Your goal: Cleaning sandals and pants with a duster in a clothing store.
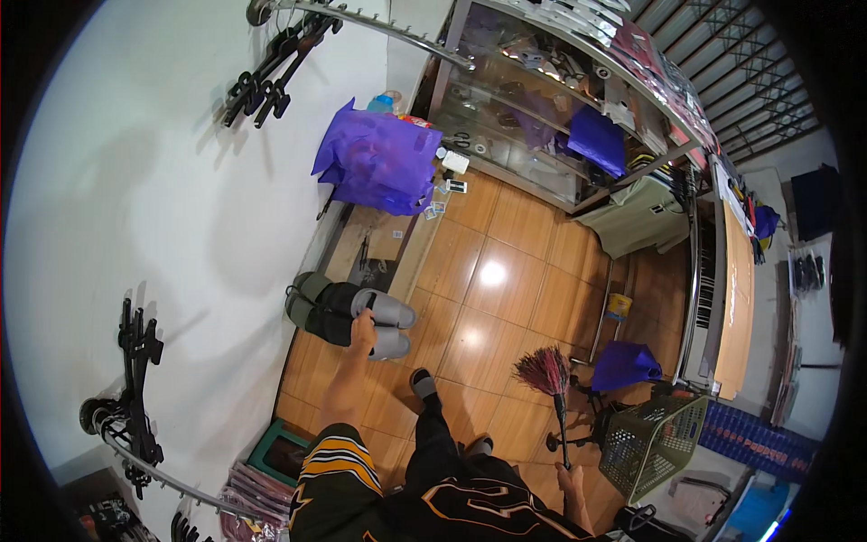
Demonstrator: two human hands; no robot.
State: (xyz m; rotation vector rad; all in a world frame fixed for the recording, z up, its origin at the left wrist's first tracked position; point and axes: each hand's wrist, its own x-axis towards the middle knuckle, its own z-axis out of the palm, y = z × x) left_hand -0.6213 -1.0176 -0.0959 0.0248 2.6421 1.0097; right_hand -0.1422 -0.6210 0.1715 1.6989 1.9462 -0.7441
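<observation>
My left hand [364, 330] is on a pair of grey slides [389, 309] with its fingers at the strap. Behind these, against the wall, stand black and dark green shoes [313, 290]. Whether the hand grips the slides or only touches them is hard to tell. At the lower right, my right hand [569, 476] is closed around the handle of a duster or small broom [542, 371] with red and black bristles, which point away from me above the tiled floor [511, 291].
A purple bag [379, 159] sits on a low ledge by the wall. A glass display cabinet [515, 177] stands at the far side. To the right are a clothes rack with shirts [640, 213], a purple bag [623, 366] and a green plastic basket [650, 440]. A green-framed item [267, 440] lies lower left.
</observation>
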